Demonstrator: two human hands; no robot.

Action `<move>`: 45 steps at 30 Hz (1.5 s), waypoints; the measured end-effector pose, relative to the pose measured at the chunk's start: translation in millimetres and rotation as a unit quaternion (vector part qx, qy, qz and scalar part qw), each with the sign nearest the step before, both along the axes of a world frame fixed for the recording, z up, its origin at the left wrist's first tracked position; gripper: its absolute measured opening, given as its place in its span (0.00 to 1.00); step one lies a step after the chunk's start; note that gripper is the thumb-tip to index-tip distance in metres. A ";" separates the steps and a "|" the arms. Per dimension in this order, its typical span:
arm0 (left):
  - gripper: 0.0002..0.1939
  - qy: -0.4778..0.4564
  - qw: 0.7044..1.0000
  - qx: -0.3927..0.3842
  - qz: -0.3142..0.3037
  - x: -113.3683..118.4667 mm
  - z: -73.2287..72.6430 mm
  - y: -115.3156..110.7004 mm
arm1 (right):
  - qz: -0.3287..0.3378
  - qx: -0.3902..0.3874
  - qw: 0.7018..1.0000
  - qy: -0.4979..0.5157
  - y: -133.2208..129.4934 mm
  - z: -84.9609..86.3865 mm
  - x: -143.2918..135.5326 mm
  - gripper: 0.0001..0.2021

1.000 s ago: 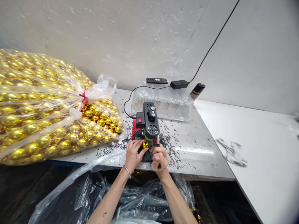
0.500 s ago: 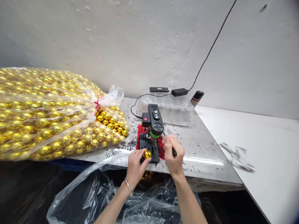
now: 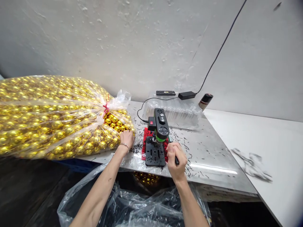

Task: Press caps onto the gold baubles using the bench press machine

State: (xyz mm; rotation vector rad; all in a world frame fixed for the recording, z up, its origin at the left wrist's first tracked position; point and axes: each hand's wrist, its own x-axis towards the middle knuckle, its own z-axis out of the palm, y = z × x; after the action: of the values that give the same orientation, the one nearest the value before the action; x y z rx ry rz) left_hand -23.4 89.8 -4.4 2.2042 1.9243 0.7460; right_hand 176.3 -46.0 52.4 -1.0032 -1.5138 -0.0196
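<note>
My left hand (image 3: 127, 138) reaches into the torn opening of a large clear bag of shiny gold balls (image 3: 78, 126). Its fingertips are hidden among the loose balls, so their grip cannot be made out. With my right hand (image 3: 176, 159) I keep my fingers wrapped round the black lever handle (image 3: 177, 160) of a small bench drill press (image 3: 161, 121). The press has a black head with a green band and a slotted black base plate (image 3: 155, 156), with no ball showing on it. Red material (image 3: 144, 143) lies beneath the press.
Black shavings litter the metal table (image 3: 208, 157). Behind the press sit a clear plastic tray (image 3: 175, 113), a power adapter (image 3: 187, 95) and a spray can (image 3: 205, 101). White gloves (image 3: 253, 165) lie at right. An open plastic bag (image 3: 142, 205) with gold balls hangs below the front edge.
My left hand has let go of the gold ball it held by the base plate and moved left into the bag opening. My right hand stays on the lever. The view has shifted slightly.
</note>
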 end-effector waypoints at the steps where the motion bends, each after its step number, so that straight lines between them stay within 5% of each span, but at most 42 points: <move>1: 0.09 -0.001 1.000 -0.005 -0.003 1.8 -1.0 4.7 | 0.000 -0.001 1.000 -0.002 -0.1 -0.2 0.0 0.11; 5: 0.05 -0.013 1.000 -0.015 -0.007 0.9 -1.0 3.6 | 0.002 0.003 1.000 0.001 -0.4 -0.5 0.2 0.12; 8: 0.12 -0.150 0.988 -0.028 -0.004 -9.4 4.9 -13.6 | 0.003 0.007 1.000 -0.002 -0.3 -0.7 0.6 0.12; 10: 0.19 -0.355 0.932 -0.077 -0.015 -15.3 7.7 -32.8 | 0.002 0.009 1.000 -0.001 0.0 -1.9 0.7 0.12; 12: 0.21 -0.547 0.824 -0.147 -0.027 -16.2 7.4 -55.2 | 0.003 0.011 1.000 0.003 0.6 -3.7 0.5 0.12; 15: 0.16 -0.684 0.690 -0.238 -0.016 -5.9 1.5 -83.6 | 0.005 0.015 1.000 0.007 1.3 -5.9 0.4 0.13; 18: 0.09 -0.719 0.634 -0.284 0.012 12.4 -7.0 -97.0 | 0.004 0.015 1.000 -0.005 0.9 -6.2 1.5 0.12; 22: 0.08 -0.736 0.606 -0.301 0.023 32.3 -14.1 -97.8 | 0.008 0.008 1.000 -0.023 -0.9 -5.4 2.9 0.13; 26: 0.17 -0.707 0.643 -0.294 -0.015 42.1 -18.3 -92.1 | 0.005 0.011 1.000 -0.028 -1.0 -6.0 3.1 0.12; 31: 0.28 -0.555 0.800 -0.221 -0.057 57.0 -32.1 -83.6 | 0.008 0.021 0.999 -0.044 -0.4 -6.8 5.2 0.11; 36: 0.19 -0.340 0.929 -0.112 -0.089 70.2 -41.6 -82.8 | 0.011 0.017 0.999 -0.050 -1.1 -9.2 6.6 0.11; 39: 0.16 -0.251 0.960 -0.032 -0.121 72.6 -41.6 -82.9 | 0.011 0.018 0.999 -0.045 -0.9 -11.9 6.3 0.11; 45: 0.15 -0.181 0.967 0.027 -0.177 69.8 -48.4 -82.8 | 0.012 0.023 0.999 -0.042 -0.9 -14.6 5.9 0.11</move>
State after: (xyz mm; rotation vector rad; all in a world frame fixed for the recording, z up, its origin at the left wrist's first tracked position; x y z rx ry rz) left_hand 46.4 7.1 -52.8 2.1663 1.3117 1.0544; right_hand 182.3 -46.9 37.8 -0.9582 -1.5952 -0.0807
